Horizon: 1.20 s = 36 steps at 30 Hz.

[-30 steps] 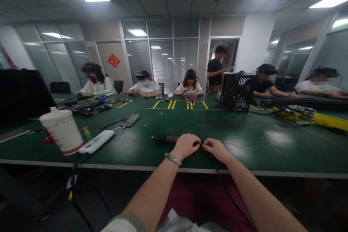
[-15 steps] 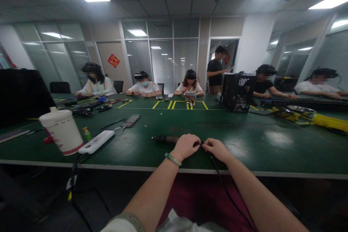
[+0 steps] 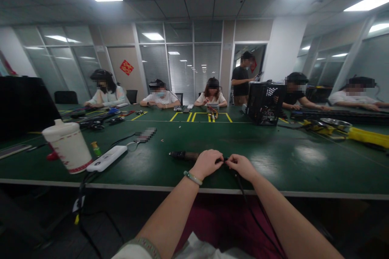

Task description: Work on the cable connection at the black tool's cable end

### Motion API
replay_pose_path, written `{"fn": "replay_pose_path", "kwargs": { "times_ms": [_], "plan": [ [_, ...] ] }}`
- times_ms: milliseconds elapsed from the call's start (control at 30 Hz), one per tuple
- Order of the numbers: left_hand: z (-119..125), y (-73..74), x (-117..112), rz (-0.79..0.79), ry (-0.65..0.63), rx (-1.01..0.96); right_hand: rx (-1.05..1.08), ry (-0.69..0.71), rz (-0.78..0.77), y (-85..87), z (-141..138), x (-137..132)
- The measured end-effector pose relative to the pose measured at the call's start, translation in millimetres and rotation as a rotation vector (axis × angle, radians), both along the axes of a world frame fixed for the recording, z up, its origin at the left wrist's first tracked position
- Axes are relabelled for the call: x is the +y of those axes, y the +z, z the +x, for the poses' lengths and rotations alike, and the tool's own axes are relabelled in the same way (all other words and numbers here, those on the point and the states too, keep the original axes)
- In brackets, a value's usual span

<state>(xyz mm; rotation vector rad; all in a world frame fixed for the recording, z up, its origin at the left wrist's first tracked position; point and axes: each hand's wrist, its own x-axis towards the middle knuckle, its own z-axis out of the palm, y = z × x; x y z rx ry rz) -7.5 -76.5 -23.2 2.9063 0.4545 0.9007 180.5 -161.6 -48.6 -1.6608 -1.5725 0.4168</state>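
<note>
Tabletop in glossy green (image 3: 146, 170) lies beneath our dark, slim, cylindrical tool (image 3: 185, 155), whose right end our left hand (image 3: 208, 163) grips while our right hand (image 3: 242, 165) pinches a small black piece (image 3: 225, 160) just beside it.

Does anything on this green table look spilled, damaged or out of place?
No spill or damage stands out. Two tiny scraps lie on the green table beyond the dark tool, perhaps stray litter, but too small to identify. Pale patches look like reflected light.
</note>
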Motion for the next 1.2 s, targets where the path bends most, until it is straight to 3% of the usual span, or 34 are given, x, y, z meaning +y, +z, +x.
{"fn": "replay_pose_path", "kwargs": {
  "times_ms": [1200],
  "plan": [
    [-1.7,2.6,-4.0,-0.003,0.035,0.010,-0.006,-0.023,0.002,1.1,-1.4,-1.1]
  ]
}}
